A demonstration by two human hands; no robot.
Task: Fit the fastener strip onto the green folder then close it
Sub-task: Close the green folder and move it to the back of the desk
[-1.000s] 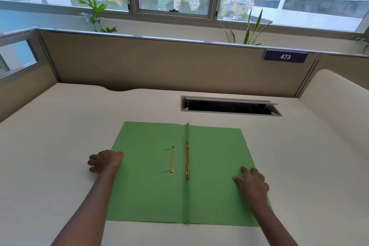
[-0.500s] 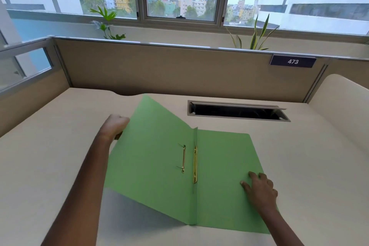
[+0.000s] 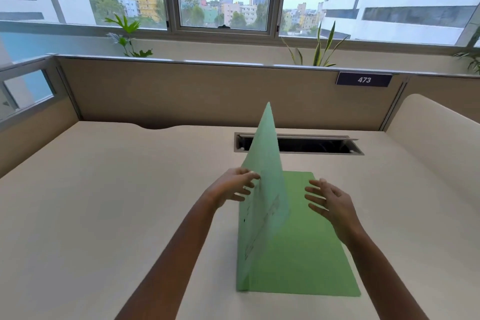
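Note:
The green folder (image 3: 306, 254) lies on the desk with its right half flat. Its left cover (image 3: 262, 189) stands almost upright, swung up over the spine and blurred by motion. My left hand (image 3: 233, 186) touches the outer face of that cover with spread fingers, thumb at its edge. My right hand (image 3: 328, 200) hovers open above the flat right half, fingers apart, holding nothing. The gold fastener strip is hidden behind the raised cover.
A dark cable slot (image 3: 311, 144) is cut into the desk behind the folder. Beige partition walls (image 3: 181, 91) enclose the desk at the back and sides, with a plate reading 473 (image 3: 363, 80). Plants stand on the window ledge beyond.
My left hand has swung the left cover from flat on the desk up to nearly vertical. My right hand lifted off the right half and now hovers open.

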